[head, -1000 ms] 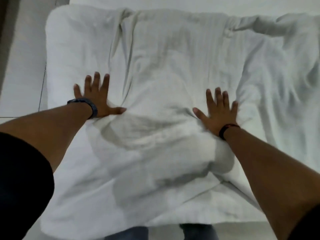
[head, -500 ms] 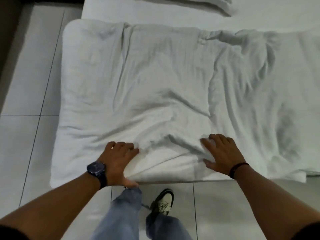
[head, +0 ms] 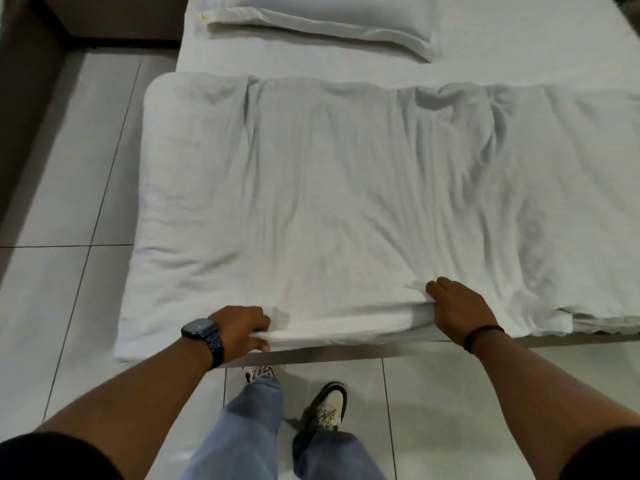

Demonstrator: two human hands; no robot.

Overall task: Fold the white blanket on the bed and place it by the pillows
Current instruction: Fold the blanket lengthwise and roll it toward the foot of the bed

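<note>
White blanket [head: 363, 209]: lies spread and creased across the near part of the bed [head: 502, 53], folded into a broad band; its left end overhangs the mattress edge above the tiled floor [head: 62, 209], its right end runs out of frame. Far edge of the blanket lies well short of the pillow [head: 322, 19], with a strip of bare sheet between them. Near edge runs along the foot of the bed, where layered folds show at the right. Left hand [head: 242, 329]: closed on the near edge of the blanket, fingers curled over the top and thumb beneath, pinching a fold of cloth. A dark watch [head: 204, 336] with a link band sits on that wrist. Right hand [head: 460, 306]: also on the near edge, fingers bent down onto the top layer with the thumb tucked under the fold, gripping the cloth. A thin dark band [head: 481, 332] circles that wrist. The two hands are set well apart along the same edge. Pillow: white, at the head of the bed, upper centre, partly cut off by the frame. Person: stands at the foot of the bed on the tiles, in blue jeans [head: 249, 427] and pale shoes [head: 329, 405], dark short sleeves at the lower corners. Dark furniture [head: 31, 81] stands beside the bed at upper left.
</note>
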